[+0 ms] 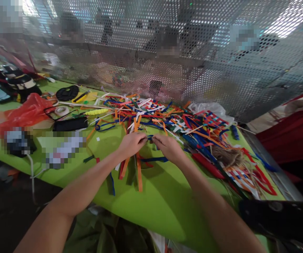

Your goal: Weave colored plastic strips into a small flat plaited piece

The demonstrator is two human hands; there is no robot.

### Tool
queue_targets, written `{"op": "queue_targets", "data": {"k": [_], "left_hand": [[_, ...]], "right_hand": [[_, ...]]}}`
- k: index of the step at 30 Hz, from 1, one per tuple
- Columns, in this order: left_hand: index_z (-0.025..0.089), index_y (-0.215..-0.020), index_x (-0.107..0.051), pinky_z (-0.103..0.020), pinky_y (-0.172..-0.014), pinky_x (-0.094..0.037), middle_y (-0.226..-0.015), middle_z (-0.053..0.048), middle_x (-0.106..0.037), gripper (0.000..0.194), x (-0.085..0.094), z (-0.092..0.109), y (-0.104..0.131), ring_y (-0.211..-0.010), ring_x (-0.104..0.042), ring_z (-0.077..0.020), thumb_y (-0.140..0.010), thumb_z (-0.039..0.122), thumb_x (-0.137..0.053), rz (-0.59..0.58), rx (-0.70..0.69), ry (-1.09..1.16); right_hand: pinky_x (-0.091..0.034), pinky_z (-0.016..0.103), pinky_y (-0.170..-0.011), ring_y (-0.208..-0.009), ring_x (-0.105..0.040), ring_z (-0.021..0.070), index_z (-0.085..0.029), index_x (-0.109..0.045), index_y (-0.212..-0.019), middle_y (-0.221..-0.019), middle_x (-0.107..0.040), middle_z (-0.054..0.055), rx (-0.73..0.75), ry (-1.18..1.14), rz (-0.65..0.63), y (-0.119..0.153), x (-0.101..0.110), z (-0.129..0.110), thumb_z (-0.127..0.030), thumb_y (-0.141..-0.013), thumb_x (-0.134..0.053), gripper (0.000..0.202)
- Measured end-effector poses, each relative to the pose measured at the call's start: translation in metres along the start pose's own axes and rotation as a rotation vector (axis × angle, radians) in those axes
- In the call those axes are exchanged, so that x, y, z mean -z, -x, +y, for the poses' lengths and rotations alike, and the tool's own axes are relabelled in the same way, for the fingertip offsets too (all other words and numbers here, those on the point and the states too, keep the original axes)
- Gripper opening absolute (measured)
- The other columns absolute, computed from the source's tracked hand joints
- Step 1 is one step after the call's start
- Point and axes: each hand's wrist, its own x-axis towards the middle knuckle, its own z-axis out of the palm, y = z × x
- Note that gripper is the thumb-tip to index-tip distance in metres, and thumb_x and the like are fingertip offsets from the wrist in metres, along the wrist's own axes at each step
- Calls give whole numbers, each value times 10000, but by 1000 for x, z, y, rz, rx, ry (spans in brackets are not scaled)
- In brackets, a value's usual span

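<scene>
My left hand (pixel 133 144) and my right hand (pixel 168 144) are close together above the green table, fingers pinched on a short blue strip (pixel 149 137) that spans the small gap between them. Below my left hand, an orange strip (pixel 139 174) hangs towards the table's near side, beside red, green and white strips. Another blue strip (pixel 155 159) lies under my right hand. Just beyond both hands spreads a tangled heap of coloured strips (pixel 151 109), with some woven pieces in it.
A perforated metal screen (pixel 130 63) rises behind the green table (pixel 151 196). At left lie a red plastic bag (pixel 22 114), a black case (pixel 70 124) and a black round object (pixel 67 93). Twine (pixel 227 156) and a red tool-like object (pixel 208 166) are at right.
</scene>
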Motion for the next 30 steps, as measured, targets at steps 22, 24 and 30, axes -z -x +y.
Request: {"op": "queue_targets", "data": {"k": [22,24,30], "left_hand": [[231,-931,-687,-264,-676,-390,-757,-25,-673,171,-2,16,5,-731,-627,-204,-936,215,-517,-27,116,-57],[221,-921,-675,-253,-664,-382,-744,-14,-655,200,1,15,5,-708,-605,-183,-959,222,-479,-18,97,45],[195,-853,-614,-231,-604,-362,-600,35,-544,250,4,14,3,-579,-513,-133,-995,325,-454,-5,89,321]], "right_hand": [[-316,289,-598,-606,-454,153,-229,-482,-650,-619,-504,-1,49,-87,89,6,-5,-24,-307,-934,-459,296],[-324,283,-586,-592,-447,147,-229,-521,-670,-608,-487,-11,-7,-245,83,5,-2,-23,-363,-940,-464,306],[-345,263,-549,-603,-461,134,-227,-597,-822,-677,-553,-19,-210,-660,294,-3,1,-6,-520,-801,-676,304]]}}
